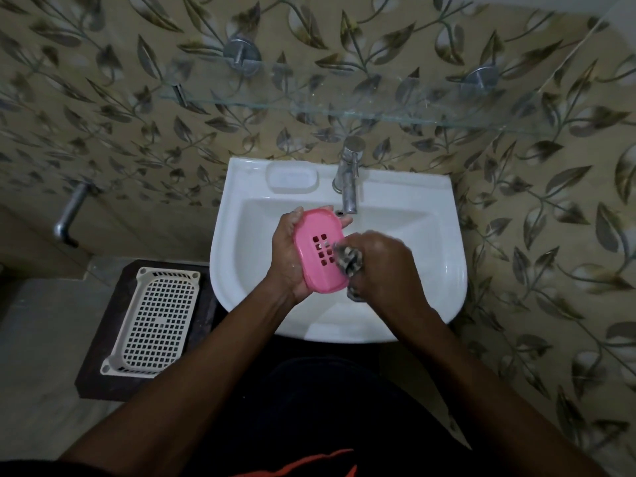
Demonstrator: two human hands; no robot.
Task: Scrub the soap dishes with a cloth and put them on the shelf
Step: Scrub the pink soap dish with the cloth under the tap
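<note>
Person stood at a white ceramic wash basin (444,263), both hands close together over the bowl. Left hand (285,261) gripped a pink oval plastic soap dish (316,253) from its left side, thumb side near the top end, fingertips showing past the far edge. The dish was tilted, long axis running away from the person, its square drain holes facing up. Right hand (382,266) was clenched around a wadded grey-and-dark patterned cloth (348,261), the wad pressed on the dish just right of the holes; a bit of cloth poked out below the fist.

The dish was held in the air above the basin, just below the spout of the chrome tap (349,180). A clear glass shelf (344,103) on two round metal brackets hung on the leaf-patterned tile wall (550,208) above the tap; couldn't make out anything on it. Left of the basin, a cream perforated plastic basket (155,321) sat on a dark brown table (91,376). A chrome pipe (69,215) stuck out of the wall at far left.
</note>
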